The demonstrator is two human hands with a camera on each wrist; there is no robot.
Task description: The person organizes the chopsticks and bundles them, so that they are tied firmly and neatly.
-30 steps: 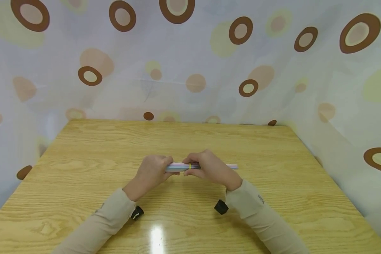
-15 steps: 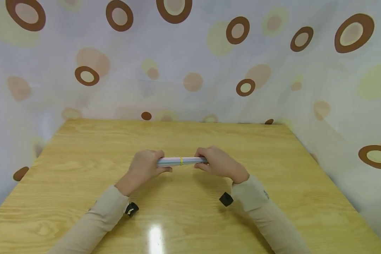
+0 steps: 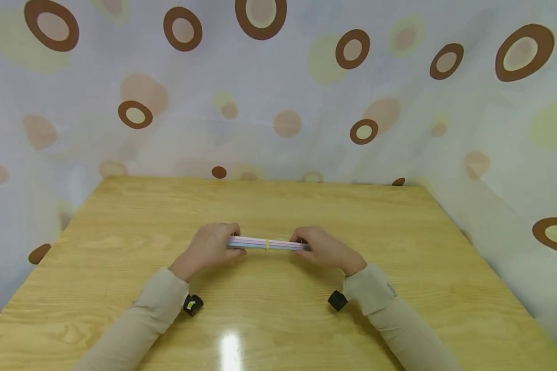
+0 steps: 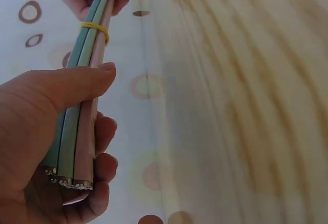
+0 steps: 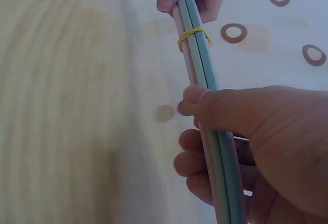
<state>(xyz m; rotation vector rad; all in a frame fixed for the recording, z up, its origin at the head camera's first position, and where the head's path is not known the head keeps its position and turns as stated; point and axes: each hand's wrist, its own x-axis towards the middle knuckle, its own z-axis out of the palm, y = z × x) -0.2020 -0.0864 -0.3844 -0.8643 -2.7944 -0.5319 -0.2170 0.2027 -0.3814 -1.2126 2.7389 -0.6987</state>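
A bundle of pastel pink, green and blue chopsticks is held level between both hands, over the table. Round its middle goes a yellow rubber band. My left hand grips the thicker end, its thumb across the chopsticks and its fingers curled beneath; blunt ends with a silvery pattern show below the thumb in the left wrist view. Toward the other end, my right hand holds the bundle between thumb and curled fingers and hides that end in the head view. The band lies apart from both hands.
The wood-grain table spreads under both arms. A pale curtain with brown rings and spots hangs along its back and sides. Small black devices sit at the beige sleeve cuffs.
My right hand has slid along the chopsticks, away from the rubber band, and moved right. My left hand has shifted a little left, so the hands are farther apart.
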